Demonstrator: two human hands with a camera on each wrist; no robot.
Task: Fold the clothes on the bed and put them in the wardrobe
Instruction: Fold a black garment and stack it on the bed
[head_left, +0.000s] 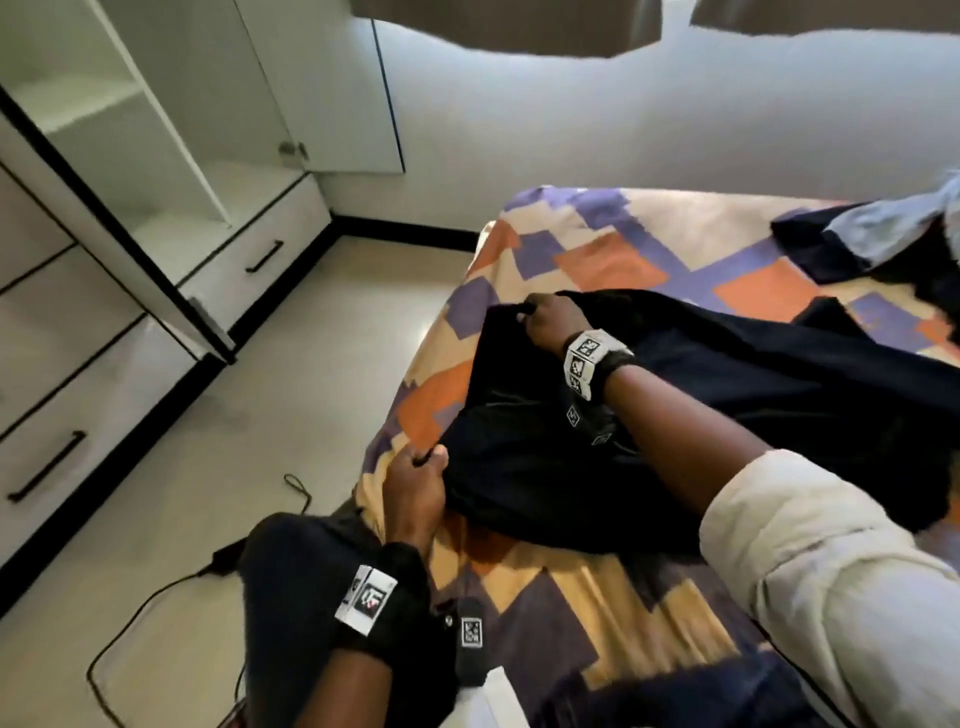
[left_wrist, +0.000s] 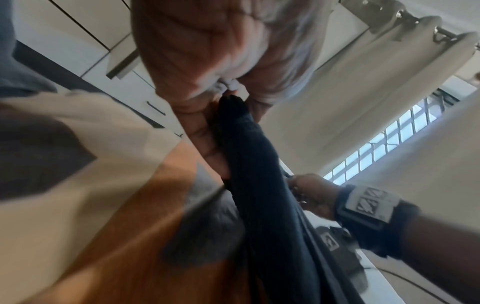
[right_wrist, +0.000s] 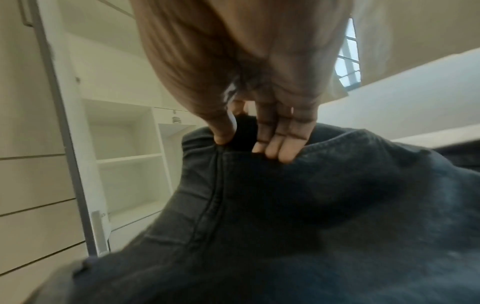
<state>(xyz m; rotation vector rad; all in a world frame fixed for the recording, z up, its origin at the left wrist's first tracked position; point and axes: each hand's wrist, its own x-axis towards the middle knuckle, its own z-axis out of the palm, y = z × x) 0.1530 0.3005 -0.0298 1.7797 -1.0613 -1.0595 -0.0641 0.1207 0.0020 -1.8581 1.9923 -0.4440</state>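
Observation:
A dark navy garment (head_left: 675, 415) lies spread across the patterned bed (head_left: 597, 260). My left hand (head_left: 415, 483) pinches its near corner at the bed's left edge; the left wrist view shows the dark garment (left_wrist: 254, 164) gripped in that left hand (left_wrist: 207, 115). My right hand (head_left: 545, 317) grips the garment's far corner, lifting it a little. In the right wrist view the right hand (right_wrist: 259, 133) has its fingers (right_wrist: 280, 148) and thumb curled over a seamed edge of the dark garment (right_wrist: 311, 205). The wardrobe (head_left: 156, 171) stands open at the left with bare white shelves.
More clothes, dark and light blue (head_left: 883, 234), are heaped at the bed's far right corner. A black cable and adapter (head_left: 223, 556) trail over the tiled floor between bed and wardrobe. The open wardrobe door (head_left: 130, 234) juts toward the bed. Drawers (head_left: 47, 467) sit below.

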